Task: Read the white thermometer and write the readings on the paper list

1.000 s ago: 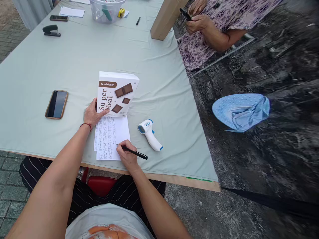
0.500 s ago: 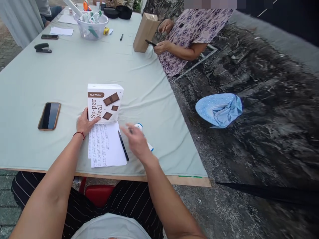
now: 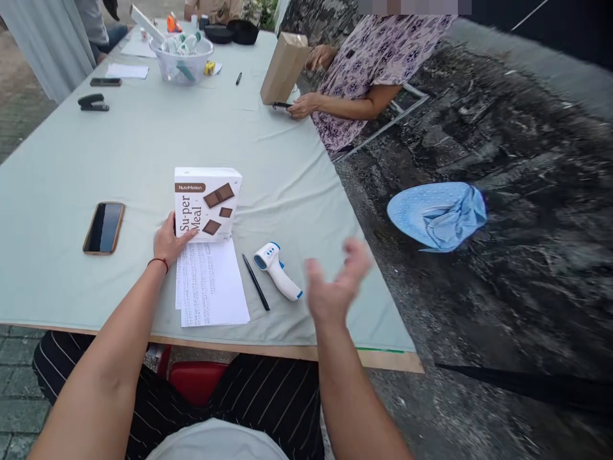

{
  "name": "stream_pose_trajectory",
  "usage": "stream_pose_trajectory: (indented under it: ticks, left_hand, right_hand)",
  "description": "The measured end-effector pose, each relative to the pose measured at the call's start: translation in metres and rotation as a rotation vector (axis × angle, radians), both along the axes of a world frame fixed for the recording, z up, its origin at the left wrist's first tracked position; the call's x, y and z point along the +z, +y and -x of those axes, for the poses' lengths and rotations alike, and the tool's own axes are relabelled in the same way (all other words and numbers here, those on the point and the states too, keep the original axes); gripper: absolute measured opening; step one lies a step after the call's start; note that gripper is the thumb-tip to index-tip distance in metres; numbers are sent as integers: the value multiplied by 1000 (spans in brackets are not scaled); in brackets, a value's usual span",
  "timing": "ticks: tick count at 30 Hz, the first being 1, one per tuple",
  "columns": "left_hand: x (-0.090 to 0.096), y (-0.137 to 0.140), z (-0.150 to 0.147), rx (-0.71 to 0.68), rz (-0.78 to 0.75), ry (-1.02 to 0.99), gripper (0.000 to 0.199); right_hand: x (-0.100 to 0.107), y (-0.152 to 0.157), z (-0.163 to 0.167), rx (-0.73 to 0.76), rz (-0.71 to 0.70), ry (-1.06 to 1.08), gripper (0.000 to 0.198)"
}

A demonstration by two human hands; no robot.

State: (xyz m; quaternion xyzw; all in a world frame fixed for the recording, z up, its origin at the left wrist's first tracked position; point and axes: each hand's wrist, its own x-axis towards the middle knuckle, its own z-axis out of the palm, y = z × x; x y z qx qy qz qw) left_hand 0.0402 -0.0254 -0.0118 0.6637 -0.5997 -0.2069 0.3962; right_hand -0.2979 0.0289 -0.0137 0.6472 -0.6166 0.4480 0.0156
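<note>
My left hand (image 3: 171, 241) grips the lower left corner of a white box (image 3: 209, 211) printed "Su-per Meal" with chocolate pieces, its thumb across the front and the other fingers mostly hidden. The box stands upright at the top of some printed paper sheets (image 3: 218, 287). To the right of the sheets lies a black pen (image 3: 256, 283), apart from them. Beside the pen is a white and blue infrared thermometer (image 3: 278, 271). Blurred by motion, my right hand (image 3: 338, 284) is raised right of the thermometer, fingers apart and holding nothing.
A phone (image 3: 103, 228) lies to the left, a stapler (image 3: 94, 103) farther back. Toward the far end stand a clear plastic basket (image 3: 165, 62) and a tall cardboard box (image 3: 283, 69). Another person's hand (image 3: 305, 106) holds a dark phone. A blue hat (image 3: 437, 216) lies beyond the table's right edge.
My right hand has swung right, away from the sheets, with its fingers spreading. The pen has shifted right, off the paper's edge, and the thermometer is uncovered. My left hand stays on the box.
</note>
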Motion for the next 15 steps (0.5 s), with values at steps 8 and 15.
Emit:
stream_pose_trajectory:
  ticks: [8, 15]
  left_hand:
    - [0, 3, -1, -5, 5, -99, 61]
    - [1, 2, -2, 8, -34, -111, 62]
  right_hand:
    - [-44, -2, -28, 25, -485, -72, 45]
    - [1, 10, -126, 404, -422, -880, 34]
